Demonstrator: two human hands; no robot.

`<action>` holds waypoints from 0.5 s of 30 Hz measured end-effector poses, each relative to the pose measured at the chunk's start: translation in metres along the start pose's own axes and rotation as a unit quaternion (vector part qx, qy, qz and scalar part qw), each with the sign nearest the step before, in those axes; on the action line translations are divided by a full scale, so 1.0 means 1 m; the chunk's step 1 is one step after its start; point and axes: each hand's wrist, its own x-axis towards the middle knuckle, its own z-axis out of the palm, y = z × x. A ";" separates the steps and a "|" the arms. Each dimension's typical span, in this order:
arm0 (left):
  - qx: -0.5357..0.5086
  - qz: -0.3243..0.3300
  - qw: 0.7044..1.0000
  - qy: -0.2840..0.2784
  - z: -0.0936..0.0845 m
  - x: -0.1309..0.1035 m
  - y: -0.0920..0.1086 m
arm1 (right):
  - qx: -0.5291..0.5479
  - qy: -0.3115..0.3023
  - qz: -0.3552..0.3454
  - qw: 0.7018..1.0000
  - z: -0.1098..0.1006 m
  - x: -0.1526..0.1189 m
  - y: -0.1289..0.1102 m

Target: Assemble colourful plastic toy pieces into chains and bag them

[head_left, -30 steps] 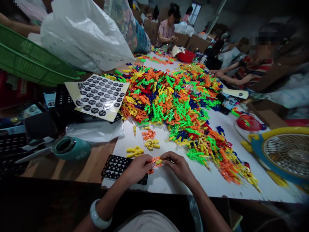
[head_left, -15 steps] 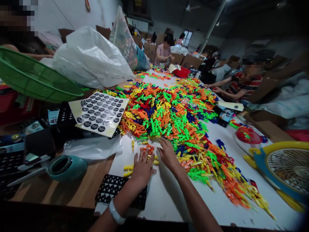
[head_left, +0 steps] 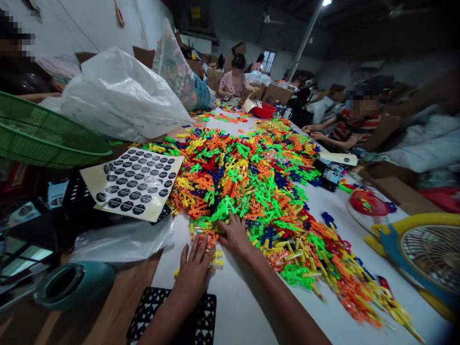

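My left hand (head_left: 194, 266) lies palm down with its fingers spread, the tips touching small orange plastic figures (head_left: 208, 238) in clear wrapping. A few yellow pieces (head_left: 217, 261) rest beside its thumb side. My right hand (head_left: 235, 235) reaches to the near edge of a large heap of colourful plastic figures (head_left: 247, 177). Its fingers are apart and slightly bent, touching or just over bright green figures (head_left: 226, 210); nothing shows in its grip. Under my left forearm is a black tray with holes (head_left: 203, 311), partly covered.
Left of the heap lie a sheet of black round stickers (head_left: 138, 179), a clear plastic bag (head_left: 122, 242) and a teal jar (head_left: 77, 285). A green basket (head_left: 46, 129) stands behind them. On the right is a yellow and blue fan (head_left: 402, 249). Several people sit around the table.
My right hand has moved forward and left to the heap's edge. My left hand has shifted slightly left and toward me in view. The camera view has turned a little.
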 end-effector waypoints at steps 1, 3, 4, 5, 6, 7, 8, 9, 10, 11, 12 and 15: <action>0.003 0.001 1.000 0.007 0.000 0.000 0.000 | 0.030 0.004 -0.023 0.999 -0.001 -0.009 0.002; 0.010 0.005 1.000 0.019 0.000 -0.002 -0.002 | 0.118 0.028 -0.054 0.991 -0.005 -0.022 0.013; 0.012 0.008 1.000 0.026 0.001 -0.003 -0.003 | 0.166 0.050 -0.059 0.983 -0.008 -0.027 0.021; 0.012 0.012 0.999 0.031 0.001 -0.005 -0.004 | 0.210 0.075 -0.054 0.973 -0.010 -0.029 0.031; 0.013 0.014 0.999 0.037 0.001 -0.006 -0.006 | 0.243 0.102 -0.041 0.964 -0.011 -0.031 0.040; 0.013 0.014 0.999 0.042 0.002 -0.008 -0.007 | 0.263 0.126 -0.028 0.956 -0.012 -0.031 0.050; 0.014 0.014 0.999 0.047 0.003 -0.009 -0.008 | 0.267 0.145 -0.014 0.953 -0.012 -0.032 0.059; 0.014 0.014 0.998 0.054 0.003 -0.010 -0.009 | 0.257 0.162 -0.001 0.953 -0.012 -0.032 0.065; 0.015 0.014 0.998 0.062 0.003 -0.010 -0.009 | 0.235 0.176 0.007 0.956 -0.011 -0.032 0.069; 0.016 0.016 0.997 0.070 0.003 -0.009 -0.009 | 0.203 0.188 0.011 0.961 -0.010 -0.032 0.070; 0.016 0.019 0.996 0.080 0.003 -0.007 -0.008 | 0.166 0.199 0.010 0.966 -0.010 -0.031 0.068; 0.005 0.014 0.994 0.110 0.000 0.004 -0.002 | 0.061 0.199 -0.014 0.978 -0.012 -0.025 0.048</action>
